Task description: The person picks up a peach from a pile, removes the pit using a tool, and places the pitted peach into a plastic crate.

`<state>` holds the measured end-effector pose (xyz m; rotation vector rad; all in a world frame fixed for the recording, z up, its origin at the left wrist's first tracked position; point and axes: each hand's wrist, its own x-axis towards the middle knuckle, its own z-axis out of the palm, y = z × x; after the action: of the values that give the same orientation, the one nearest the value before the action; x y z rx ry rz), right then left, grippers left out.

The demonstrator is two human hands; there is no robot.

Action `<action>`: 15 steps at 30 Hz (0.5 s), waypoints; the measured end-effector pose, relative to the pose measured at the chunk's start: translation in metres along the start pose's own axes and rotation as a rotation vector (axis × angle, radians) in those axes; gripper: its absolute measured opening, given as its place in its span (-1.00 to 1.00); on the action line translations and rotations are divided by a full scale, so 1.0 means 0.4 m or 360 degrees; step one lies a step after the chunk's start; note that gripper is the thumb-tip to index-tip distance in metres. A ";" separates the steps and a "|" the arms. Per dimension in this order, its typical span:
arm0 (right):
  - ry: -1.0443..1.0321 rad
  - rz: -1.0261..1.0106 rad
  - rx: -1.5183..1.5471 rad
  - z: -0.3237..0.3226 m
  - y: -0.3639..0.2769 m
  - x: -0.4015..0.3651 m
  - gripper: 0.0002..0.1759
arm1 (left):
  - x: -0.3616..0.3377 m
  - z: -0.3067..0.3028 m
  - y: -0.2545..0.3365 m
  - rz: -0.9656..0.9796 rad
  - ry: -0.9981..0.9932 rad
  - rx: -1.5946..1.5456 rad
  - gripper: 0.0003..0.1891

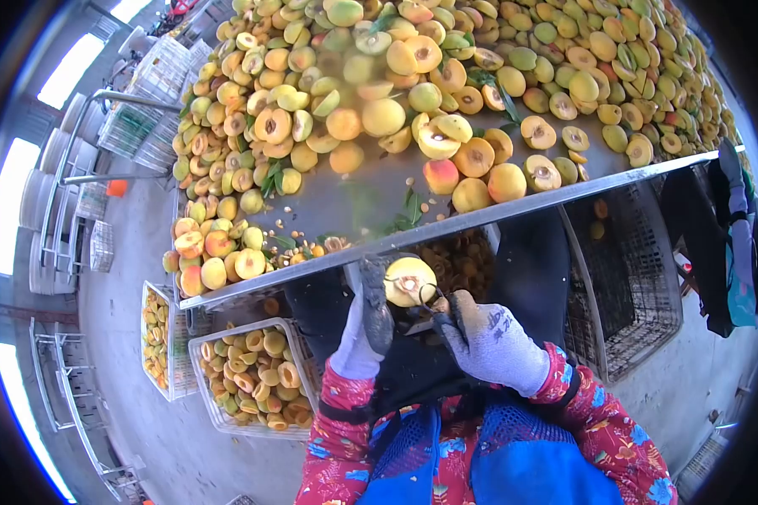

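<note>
Both hands wear light gloves with dark palms and fingers. My left hand (374,311) is held upright at the left side of a halved yellow fruit (410,282), its fingers against the fruit's edge. The cut face with the pit area in its middle shows toward the camera. My right hand (484,332) is closed around a small tool with a thin wire loop (429,294), and the loop lies at the lower right of the cut face. Part of the tool's handle is hidden by the fingers.
A metal table (446,225) heaped with whole and halved fruit lies just beyond the hands. Crates of fruit halves (253,374) (155,341) stand at the lower left. A dark crate (627,278) is at the right, near another person's sleeved arm (739,215).
</note>
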<state>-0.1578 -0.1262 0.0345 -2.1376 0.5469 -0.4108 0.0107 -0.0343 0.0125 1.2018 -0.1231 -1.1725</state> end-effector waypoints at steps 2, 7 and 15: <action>-0.0008 -0.0029 -0.0121 0.014 -0.008 -0.010 -0.75 | -0.010 -0.006 -0.040 0.0313 -0.0198 0.0224 -0.44; -0.0111 0.0117 -0.0042 0.036 -0.021 -0.035 -0.79 | -0.060 0.006 -0.073 0.0453 -0.0103 0.0426 -0.48; -0.0437 0.0623 0.0972 0.047 -0.021 -0.042 -0.76 | -0.083 0.012 -0.154 0.0959 0.0290 0.0846 -0.65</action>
<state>-0.1612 -0.1006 0.0292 -1.4278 0.5749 -0.0449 -0.0463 -0.0059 -0.0166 1.5801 -0.6436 -0.5033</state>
